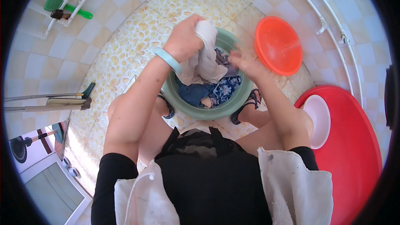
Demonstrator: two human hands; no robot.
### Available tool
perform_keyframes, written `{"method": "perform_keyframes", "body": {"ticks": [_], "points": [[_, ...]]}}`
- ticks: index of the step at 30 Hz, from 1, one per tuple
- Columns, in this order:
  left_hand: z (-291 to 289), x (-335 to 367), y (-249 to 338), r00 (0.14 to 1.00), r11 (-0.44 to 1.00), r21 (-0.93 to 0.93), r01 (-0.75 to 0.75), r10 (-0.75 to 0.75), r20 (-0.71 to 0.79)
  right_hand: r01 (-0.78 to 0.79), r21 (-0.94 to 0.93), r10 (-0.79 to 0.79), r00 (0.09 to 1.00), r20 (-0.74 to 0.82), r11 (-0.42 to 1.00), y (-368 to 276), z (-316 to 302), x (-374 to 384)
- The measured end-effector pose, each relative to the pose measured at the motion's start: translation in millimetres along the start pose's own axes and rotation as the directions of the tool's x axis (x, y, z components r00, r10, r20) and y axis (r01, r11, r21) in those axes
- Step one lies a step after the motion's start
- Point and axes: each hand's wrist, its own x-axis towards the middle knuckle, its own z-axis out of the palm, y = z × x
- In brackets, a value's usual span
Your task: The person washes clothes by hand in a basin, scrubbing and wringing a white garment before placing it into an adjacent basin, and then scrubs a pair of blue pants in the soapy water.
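My left hand (185, 38), with a pale blue band at the wrist, is closed round a bunched white cloth (210, 64). The cloth hangs down into a round green basin (196, 110) that stands on the floor between my feet. Over the basin's right side is my right hand (246, 61), apart from the cloth; motion smears its fingers. Inside the basin lie a blue floral garment (225, 91), a plain dark blue cloth (193, 95) and a greyish-purple cloth (228, 64). White fabric partly hides what lies beneath it.
An orange basin (278, 46) leans against the wall at the far right. Nearer, a large red tub (346, 171) holds a white bowl (317, 121). A green brush (54, 3) hangs on wall pipes at the far left, and long-handled tools (62, 101) stand below it.
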Motion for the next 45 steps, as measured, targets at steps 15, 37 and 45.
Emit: {"method": "perform_keyframes", "body": {"ticks": [15, 37, 45], "points": [[20.7, -23.8, -18.0, 0.908, 0.925, 0.245, -0.289, 0.185, 0.375, 0.221, -0.332, -0.181, 0.972, 0.147, 0.917, -51.9, 51.9, -23.3], [0.8, -19.9, -13.4, 0.962, 0.912, 0.404, -0.069, -0.046, 0.269, 0.413, -0.744, -0.4, 0.892, 0.212, 0.526, -72.6, 24.4, -75.9], [3.9, -14.1, -15.6, 0.972, 0.86, 0.478, -0.179, 0.08, 0.221, 0.36, -0.723, 0.314, 0.723, 0.616, 0.59, -8.8, 47.9, -196.9]]}}
